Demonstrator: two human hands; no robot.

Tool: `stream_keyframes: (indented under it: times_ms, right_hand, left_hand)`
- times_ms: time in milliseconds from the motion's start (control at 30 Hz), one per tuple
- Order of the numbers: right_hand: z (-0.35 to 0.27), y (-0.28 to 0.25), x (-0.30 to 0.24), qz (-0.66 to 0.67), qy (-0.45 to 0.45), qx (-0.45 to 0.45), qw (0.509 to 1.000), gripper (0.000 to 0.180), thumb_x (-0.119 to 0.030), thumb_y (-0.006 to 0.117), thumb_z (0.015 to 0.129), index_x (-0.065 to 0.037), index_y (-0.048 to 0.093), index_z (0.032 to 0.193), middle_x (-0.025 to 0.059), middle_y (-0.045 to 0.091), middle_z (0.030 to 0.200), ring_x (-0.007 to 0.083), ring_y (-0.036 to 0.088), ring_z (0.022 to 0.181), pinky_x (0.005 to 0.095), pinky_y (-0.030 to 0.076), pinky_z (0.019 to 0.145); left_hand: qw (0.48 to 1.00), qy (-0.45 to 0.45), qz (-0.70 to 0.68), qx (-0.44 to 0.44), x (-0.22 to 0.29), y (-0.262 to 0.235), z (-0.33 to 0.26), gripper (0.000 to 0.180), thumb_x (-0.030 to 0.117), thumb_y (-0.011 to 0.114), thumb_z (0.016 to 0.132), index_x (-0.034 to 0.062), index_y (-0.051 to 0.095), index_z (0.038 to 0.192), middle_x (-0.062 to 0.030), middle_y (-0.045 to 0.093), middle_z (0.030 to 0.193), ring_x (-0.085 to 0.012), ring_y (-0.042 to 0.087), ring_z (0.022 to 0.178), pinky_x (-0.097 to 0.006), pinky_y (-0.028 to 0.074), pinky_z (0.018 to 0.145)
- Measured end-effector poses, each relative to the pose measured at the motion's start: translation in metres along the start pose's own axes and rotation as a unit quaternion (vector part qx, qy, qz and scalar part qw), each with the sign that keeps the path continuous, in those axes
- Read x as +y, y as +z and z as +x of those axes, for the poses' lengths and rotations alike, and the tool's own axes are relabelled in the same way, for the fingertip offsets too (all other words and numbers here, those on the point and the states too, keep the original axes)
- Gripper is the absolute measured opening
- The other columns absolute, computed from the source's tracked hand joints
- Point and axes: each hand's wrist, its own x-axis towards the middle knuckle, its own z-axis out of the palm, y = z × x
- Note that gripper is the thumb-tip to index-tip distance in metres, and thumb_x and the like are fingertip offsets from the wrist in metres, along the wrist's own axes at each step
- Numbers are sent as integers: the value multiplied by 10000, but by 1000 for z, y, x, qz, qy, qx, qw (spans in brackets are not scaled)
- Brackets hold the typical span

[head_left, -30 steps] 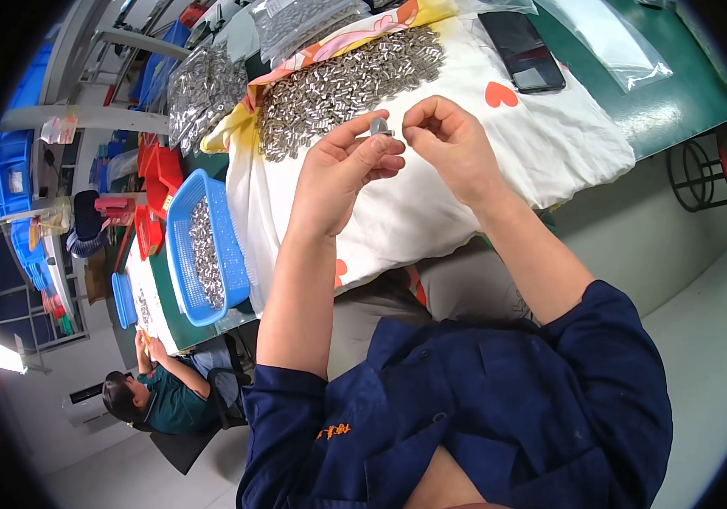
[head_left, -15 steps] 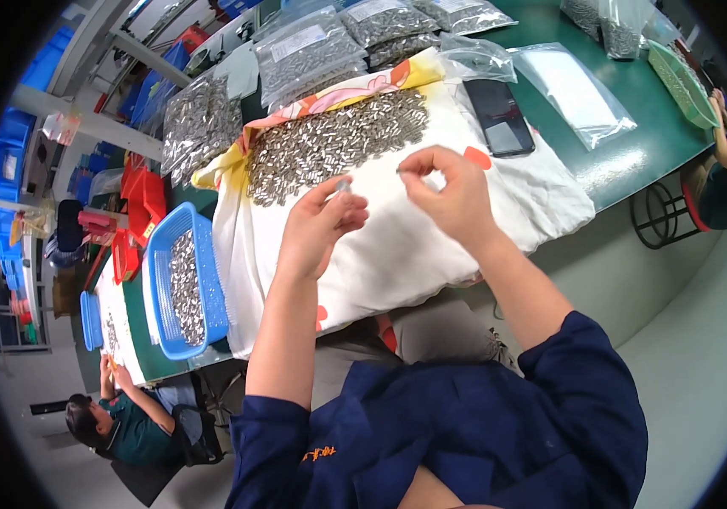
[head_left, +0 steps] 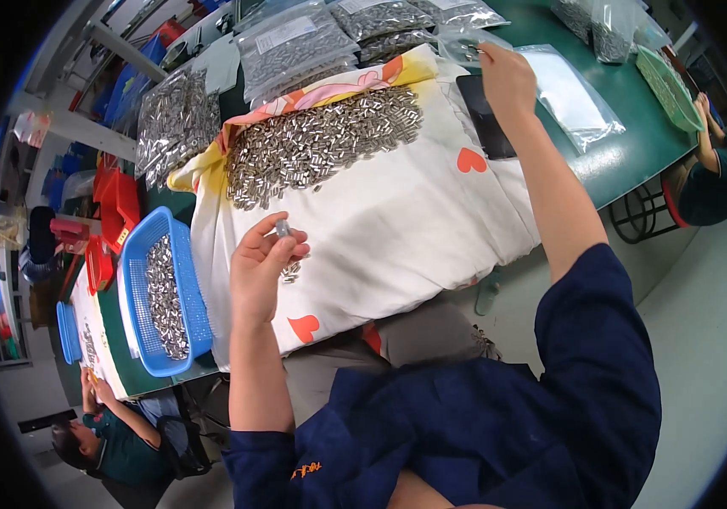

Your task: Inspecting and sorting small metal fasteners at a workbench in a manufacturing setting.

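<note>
My left hand (head_left: 255, 270) is closed, pinching a small grey cylindrical piece (head_left: 283, 227) between thumb and fingers above the white cloth (head_left: 380, 225). Just beside that hand, several loose metal pieces (head_left: 291, 273) lie on the cloth. Stretched out to the far right, my right hand (head_left: 509, 81) has its fingertips pressed together over a clear plastic bag (head_left: 457, 44); whatever they hold is too small to make out. A wide heap of short shiny metal cylinders (head_left: 312, 148) covers the cloth's far part.
Left of the cloth stands a blue basket (head_left: 199, 318) of metal pieces. Filled clear bags (head_left: 295, 47) line the back. A black phone (head_left: 484, 119) and a bag with white sheets (head_left: 571, 97) lie to the right. Co-workers (head_left: 117, 437) sit at both sides.
My right hand has moved from the middle of the cloth to the clear bag at the far right. The left hand has shifted slightly left and down, still gripping its grey piece.
</note>
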Motion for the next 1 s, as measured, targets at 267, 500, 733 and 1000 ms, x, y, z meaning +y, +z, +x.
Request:
stream_keyframes:
  times_ms: [267,500,733,1000]
  right_hand:
    - [-36,-65,-105,347,114,-199,909,177,-141,569,796,-57,623,942,64,636,765,124,586,669,227,445,625]
    - [-75,-7,-198,282,-165,-341,881,131,-89,548,738,-47,624,837,85,608,839,265,545,822,350,430,751]
    - [-74,-5,-204,206,-213,-362,884,88,-81,548,711,-43,604,767,83,590,788,256,523,832,361,414,754]
    - [-58,-16,-254,374,-15,-375,848,97,-101,544,759,-31,594,804,62,595,724,175,557,702,301,443,643]
  left_hand:
    - [988,86,126,37,-16,-66,22,343,36,572,790,-2,480,1119,-90,606,906,-126,566,826,-229,441,744]
    - [939,84,328,-66,-22,-53,22,329,56,646,722,62,563,1041,-24,600,878,-70,523,780,-214,425,714]
    - [927,147,309,-156,-30,-52,18,326,140,663,703,63,566,1005,-116,599,796,-240,567,680,-297,448,649]
    - [978,70,125,-154,-36,-65,23,322,86,669,716,34,566,1016,-7,587,822,-70,524,713,-212,438,645]
